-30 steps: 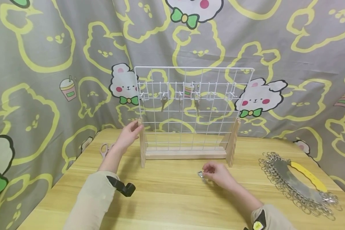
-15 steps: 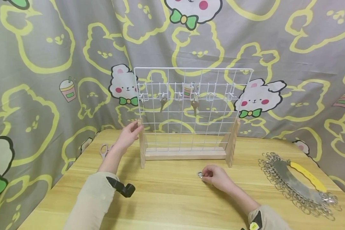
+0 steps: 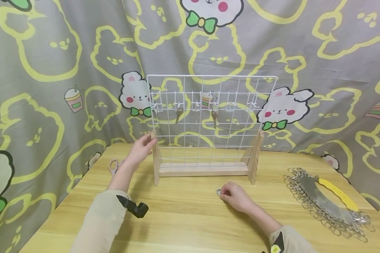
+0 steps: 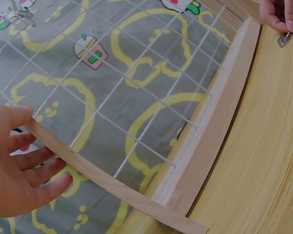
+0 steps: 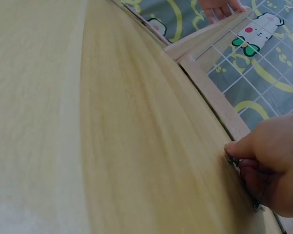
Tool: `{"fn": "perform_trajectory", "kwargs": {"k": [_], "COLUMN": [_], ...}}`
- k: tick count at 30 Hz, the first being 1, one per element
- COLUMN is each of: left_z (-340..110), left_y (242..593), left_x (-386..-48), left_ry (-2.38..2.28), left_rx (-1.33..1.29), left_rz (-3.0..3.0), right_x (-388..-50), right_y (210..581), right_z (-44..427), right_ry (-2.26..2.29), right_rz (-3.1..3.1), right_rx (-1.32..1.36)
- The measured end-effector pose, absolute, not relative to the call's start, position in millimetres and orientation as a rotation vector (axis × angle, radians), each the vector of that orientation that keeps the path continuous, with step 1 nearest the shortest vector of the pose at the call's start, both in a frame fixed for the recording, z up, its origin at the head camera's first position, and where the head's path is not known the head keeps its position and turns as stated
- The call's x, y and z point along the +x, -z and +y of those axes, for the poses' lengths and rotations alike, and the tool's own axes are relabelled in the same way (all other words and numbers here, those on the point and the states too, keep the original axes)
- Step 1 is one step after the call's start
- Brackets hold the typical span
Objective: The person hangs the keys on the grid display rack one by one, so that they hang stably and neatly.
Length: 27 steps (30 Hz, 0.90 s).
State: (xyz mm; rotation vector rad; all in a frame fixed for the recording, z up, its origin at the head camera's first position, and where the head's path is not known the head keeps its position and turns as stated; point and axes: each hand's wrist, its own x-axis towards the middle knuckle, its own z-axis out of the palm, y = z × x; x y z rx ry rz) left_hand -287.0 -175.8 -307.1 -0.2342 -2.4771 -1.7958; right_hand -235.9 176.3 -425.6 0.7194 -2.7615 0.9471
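A makeshift booth, whether in a home or a studio unclear: cartoon-rabbit curtains (image 3: pixel 104 14) hang from nine through twelve to three o'clock around a wood-grain table (image 3: pixel 183 226).

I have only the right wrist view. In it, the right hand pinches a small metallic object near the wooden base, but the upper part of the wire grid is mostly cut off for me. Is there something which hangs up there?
Observer: Yes. In the head view, at least two keys hang from the white hooks.
Operator: Thank you. And on the table, to the right of the wooden stand, does some object lie there?
Observer: Yes, the head view shows a curved grey piece lying there, with many metal rings along its edge and a yellow strip at one side.
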Motion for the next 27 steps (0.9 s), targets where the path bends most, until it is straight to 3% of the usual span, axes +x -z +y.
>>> {"fn": "perform_trajectory", "kwargs": {"k": [27], "left_z": [-175.5], "left_y": [307.0], "left_x": [-286.0], "left_ry": [1.77], "left_rx": [-0.239], "left_rz": [-2.485], "right_x": [-239.3], "right_y": [418.5], "right_z": [182.7], "right_ry": [-1.186], "right_rz": [-2.708], "right_rx": [0.598]}}
